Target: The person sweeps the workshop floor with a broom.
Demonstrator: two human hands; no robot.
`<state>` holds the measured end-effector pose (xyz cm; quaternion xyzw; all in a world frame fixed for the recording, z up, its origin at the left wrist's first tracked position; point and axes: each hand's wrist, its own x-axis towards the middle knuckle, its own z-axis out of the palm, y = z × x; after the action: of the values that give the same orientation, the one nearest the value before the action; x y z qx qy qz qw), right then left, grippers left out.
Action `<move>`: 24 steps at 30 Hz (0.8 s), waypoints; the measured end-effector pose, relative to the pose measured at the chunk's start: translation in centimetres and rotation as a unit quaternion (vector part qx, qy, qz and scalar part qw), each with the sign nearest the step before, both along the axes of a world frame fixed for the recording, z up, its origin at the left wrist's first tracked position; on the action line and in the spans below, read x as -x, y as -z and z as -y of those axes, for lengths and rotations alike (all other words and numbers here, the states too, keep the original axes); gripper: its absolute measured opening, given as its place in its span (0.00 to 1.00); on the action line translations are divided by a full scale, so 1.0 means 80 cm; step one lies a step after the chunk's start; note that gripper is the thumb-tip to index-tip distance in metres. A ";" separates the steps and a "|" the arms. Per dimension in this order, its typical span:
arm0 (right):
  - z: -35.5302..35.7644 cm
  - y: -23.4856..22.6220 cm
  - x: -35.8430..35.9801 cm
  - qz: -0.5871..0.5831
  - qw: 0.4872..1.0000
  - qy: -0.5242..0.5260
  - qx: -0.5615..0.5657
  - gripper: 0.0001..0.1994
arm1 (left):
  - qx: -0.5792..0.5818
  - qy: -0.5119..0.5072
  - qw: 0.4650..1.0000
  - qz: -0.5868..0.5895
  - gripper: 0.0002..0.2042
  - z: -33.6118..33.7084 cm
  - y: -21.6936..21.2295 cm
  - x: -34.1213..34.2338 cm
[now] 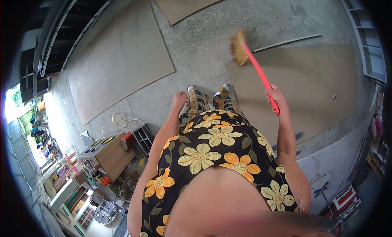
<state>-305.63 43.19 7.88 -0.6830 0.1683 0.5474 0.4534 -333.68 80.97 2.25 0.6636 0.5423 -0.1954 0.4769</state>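
Note:
My right hand (275, 96) is wrapped round the red handle of a short broom (260, 72), near the handle's end. The broom reaches forward and to the left, and its straw-coloured bristle head (239, 49) is slightly blurred over the concrete floor. Just beyond the head's right side lies a thin pale strip (286, 43). My left hand (180, 99) hangs beside my left thigh, its fingers curled in with nothing seen in them.
Large brown flat sheets (118, 69) lie on the concrete floor (204, 45), one of them (298, 81) under the broom's side. A wooden cabinet (110, 153) and a loose cable (119, 120) are at left. White shelving (369, 41) stands at the far right.

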 end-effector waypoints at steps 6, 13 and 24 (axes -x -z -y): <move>-0.060 -0.033 0.045 0.043 0.993 0.099 -0.056 0.11 | -0.012 -0.042 0.999 0.011 0.15 0.003 0.013 0.032; -0.147 -0.065 0.086 -0.125 0.962 0.107 -0.216 0.19 | -0.020 -0.016 1.000 0.008 0.12 -0.029 0.011 0.039; -0.393 0.005 0.135 -0.219 0.924 -0.242 -0.199 0.09 | -0.043 0.008 0.997 0.061 0.09 -0.135 -0.026 0.008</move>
<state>-316.46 74.66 7.44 -0.4615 -0.0194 0.7985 0.3861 -334.29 91.73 4.32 0.6984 0.5150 -0.1352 0.4783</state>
